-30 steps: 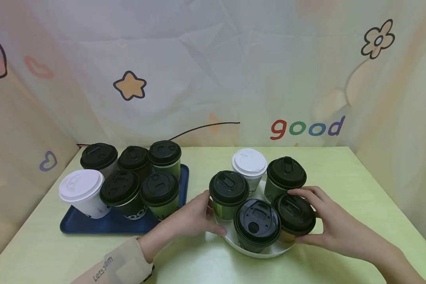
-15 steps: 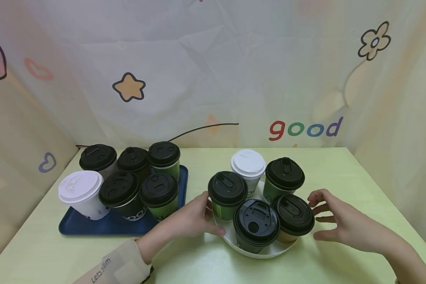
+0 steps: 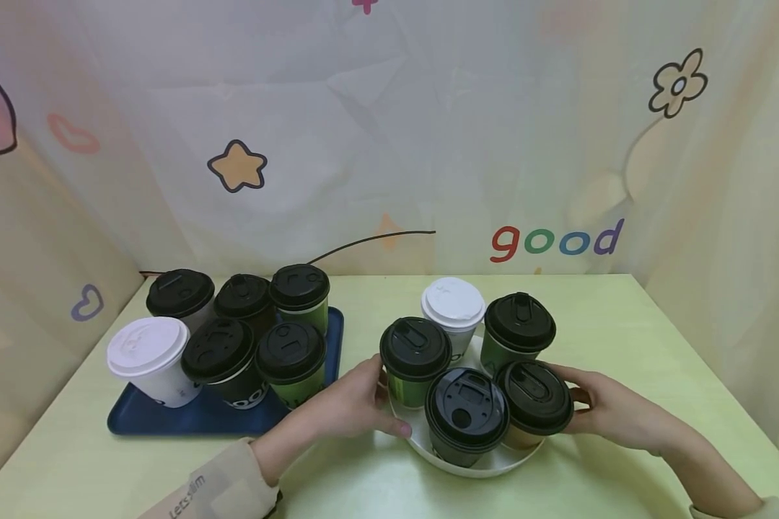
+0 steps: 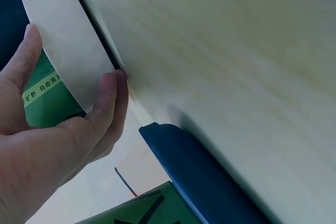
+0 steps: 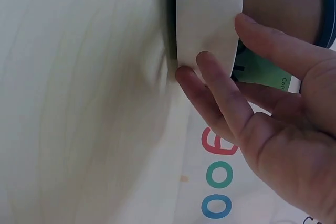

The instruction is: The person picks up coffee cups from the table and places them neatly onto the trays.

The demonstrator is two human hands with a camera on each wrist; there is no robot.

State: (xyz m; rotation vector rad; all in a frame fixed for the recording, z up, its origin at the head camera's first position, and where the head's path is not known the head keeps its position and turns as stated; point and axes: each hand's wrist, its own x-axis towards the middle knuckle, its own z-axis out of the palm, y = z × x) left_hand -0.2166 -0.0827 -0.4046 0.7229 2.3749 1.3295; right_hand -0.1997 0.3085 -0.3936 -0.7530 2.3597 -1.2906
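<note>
A round white tray (image 3: 487, 470) stands at the right of the table, bearing several lidded paper cups. At its front is a dark cup with a black lid (image 3: 467, 409); beside it is a brown cup with a black lid (image 3: 535, 396). A green cup (image 3: 415, 349) stands at the left and a white-lidded cup (image 3: 453, 303) behind. My left hand (image 3: 357, 404) grips the tray's left side, thumb at the rim and fingers low on the wall (image 4: 68, 30). On the opposite side, my right hand (image 3: 613, 414) holds the wall (image 5: 207, 19) between thumb and fingertips.
A dark blue rectangular tray (image 3: 159, 425) lies to the left, with several more cups, including a white-lidded cup (image 3: 149, 357) at its front left. A printed cloth (image 3: 376, 144) hangs behind the pale table (image 3: 324, 483) and along its sides.
My right hand left the brown cup, drew back to the right, then came in to the tray's right side. My left hand stays at the left side. The view tipped slightly upward.
</note>
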